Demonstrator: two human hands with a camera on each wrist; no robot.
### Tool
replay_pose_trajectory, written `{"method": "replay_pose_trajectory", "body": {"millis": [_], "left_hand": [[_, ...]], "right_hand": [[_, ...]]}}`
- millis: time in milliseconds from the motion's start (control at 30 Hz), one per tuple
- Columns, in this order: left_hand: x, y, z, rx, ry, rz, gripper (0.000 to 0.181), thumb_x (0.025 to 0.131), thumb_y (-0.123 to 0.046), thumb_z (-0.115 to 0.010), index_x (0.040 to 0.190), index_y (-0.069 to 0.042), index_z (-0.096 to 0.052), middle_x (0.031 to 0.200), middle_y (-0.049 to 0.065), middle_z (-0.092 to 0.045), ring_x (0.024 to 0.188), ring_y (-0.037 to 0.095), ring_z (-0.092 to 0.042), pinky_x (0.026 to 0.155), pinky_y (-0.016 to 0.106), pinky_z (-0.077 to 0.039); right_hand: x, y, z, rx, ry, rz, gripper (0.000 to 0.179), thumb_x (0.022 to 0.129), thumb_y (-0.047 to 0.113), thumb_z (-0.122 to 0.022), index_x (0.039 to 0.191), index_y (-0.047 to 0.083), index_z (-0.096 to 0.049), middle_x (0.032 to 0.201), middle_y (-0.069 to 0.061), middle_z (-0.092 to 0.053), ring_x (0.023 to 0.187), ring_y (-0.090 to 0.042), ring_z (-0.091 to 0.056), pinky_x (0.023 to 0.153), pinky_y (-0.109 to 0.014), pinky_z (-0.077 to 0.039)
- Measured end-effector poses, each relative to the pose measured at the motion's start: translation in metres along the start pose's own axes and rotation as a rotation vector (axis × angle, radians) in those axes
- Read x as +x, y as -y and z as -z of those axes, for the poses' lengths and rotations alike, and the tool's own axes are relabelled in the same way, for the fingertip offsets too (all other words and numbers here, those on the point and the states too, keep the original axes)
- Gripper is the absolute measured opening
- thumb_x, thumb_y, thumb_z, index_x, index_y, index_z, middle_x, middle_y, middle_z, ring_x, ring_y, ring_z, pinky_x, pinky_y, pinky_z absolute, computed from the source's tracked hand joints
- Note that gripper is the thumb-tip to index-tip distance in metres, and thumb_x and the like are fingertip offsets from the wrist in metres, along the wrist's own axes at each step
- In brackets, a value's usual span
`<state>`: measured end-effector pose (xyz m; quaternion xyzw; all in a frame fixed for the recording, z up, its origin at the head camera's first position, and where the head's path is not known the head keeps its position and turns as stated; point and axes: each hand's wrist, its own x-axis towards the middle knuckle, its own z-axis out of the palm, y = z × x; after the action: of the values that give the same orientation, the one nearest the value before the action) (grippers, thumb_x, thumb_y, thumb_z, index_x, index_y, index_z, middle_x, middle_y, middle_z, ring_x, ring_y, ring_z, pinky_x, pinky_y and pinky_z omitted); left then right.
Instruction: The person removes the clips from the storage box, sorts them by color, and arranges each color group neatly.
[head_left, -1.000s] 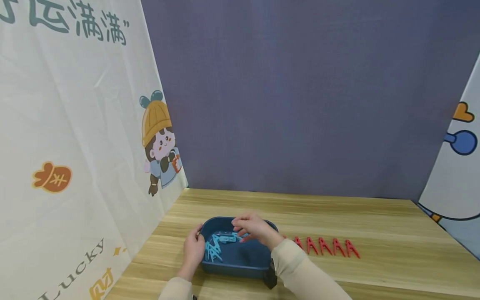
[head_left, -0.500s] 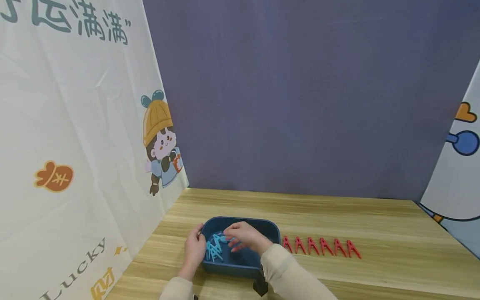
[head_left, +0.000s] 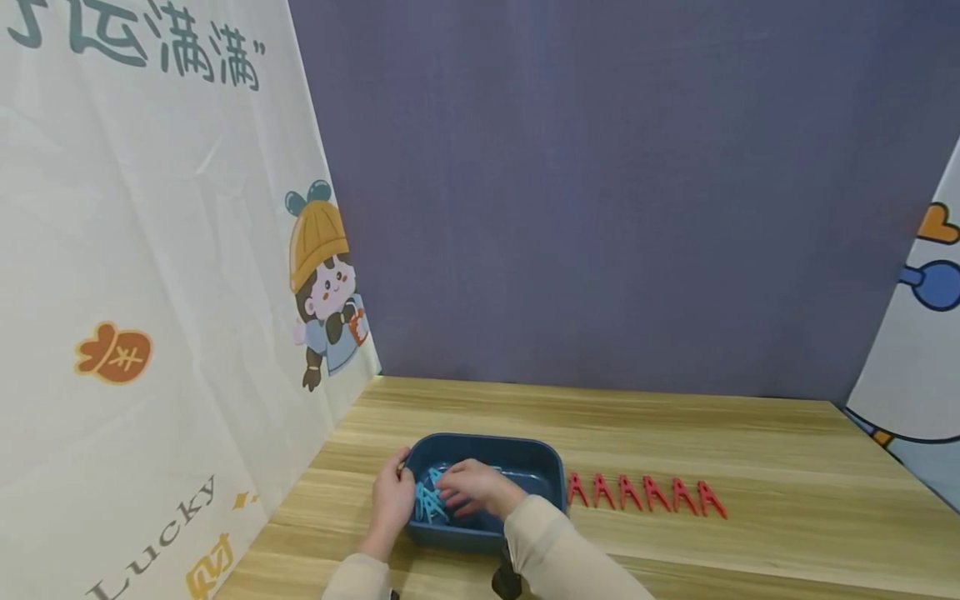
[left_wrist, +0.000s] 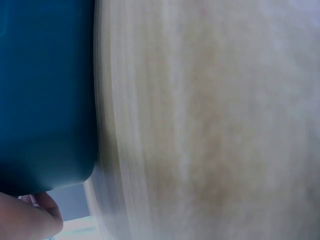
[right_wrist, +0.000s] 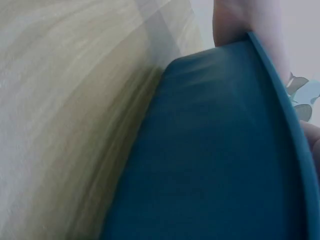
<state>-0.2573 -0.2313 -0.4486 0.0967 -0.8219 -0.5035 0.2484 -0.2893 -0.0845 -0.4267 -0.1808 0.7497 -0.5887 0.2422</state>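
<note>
Gripping the blue bin [head_left: 459, 540] at its left rim with the left hand [head_left: 393, 498]; hovering with the right hand [head_left: 478, 486] at light-blue clothespins [head_left: 430, 505] inside, on the left, impossible to tell whether pinching any. Probably picking one out; next, needing a clean single pinch.

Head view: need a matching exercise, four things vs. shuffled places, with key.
Things
1. Red clips
2. Light blue clips
3. Left hand
4. Right hand

Places
A. Over the interior of the bin
B. In a row on the table, right of the bin
C. Gripping the bin's left end
D. Jumbled inside the bin

Pairs: 1-B, 2-D, 3-C, 4-A
</note>
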Motion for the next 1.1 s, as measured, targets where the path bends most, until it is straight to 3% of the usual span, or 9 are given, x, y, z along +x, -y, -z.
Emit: {"method": "replay_pose_trajectory", "body": {"millis": [433, 767, 1100], "left_hand": [[0.002, 0.002, 0.000, -0.001, 0.015, -0.011, 0.038, 0.086, 0.006, -0.041, 0.123, 0.012, -0.050, 0.100, 0.022, -0.058, 0.076, 0.023, -0.051, 0.065, 0.034, -0.041], [0.002, 0.003, 0.001, -0.002, 0.005, -0.001, 0.038, 0.086, 0.005, -0.041, 0.123, 0.011, -0.050, 0.094, 0.020, -0.057, 0.072, 0.020, -0.050, 0.061, 0.031, -0.041], [0.001, 0.003, 0.000, -0.002, 0.001, -0.014, 0.037, 0.086, 0.007, -0.041, 0.122, 0.012, -0.051, 0.092, 0.020, -0.058, 0.071, 0.021, -0.050, 0.062, 0.033, -0.041]], "right_hand": [[0.002, -0.003, -0.014, -0.020, 0.050, -0.032, 0.026, 0.090, 0.012, -0.053, 0.106, -0.006, -0.060, 0.094, -0.013, -0.064, 0.088, -0.032, -0.062, 0.074, -0.047, -0.048], [0.008, -0.010, -0.019, 0.089, 0.130, -0.040, 0.028, 0.088, 0.004, -0.052, 0.111, -0.013, -0.055, 0.094, -0.013, -0.063, 0.091, -0.030, -0.062, 0.080, -0.041, -0.047], [0.008, -0.012, -0.023, -0.012, 0.217, -0.005, 0.026, 0.087, 0.002, -0.055, 0.108, -0.011, -0.061, 0.104, -0.012, -0.062, 0.093, -0.022, -0.058, 0.083, -0.035, -0.045]]}}
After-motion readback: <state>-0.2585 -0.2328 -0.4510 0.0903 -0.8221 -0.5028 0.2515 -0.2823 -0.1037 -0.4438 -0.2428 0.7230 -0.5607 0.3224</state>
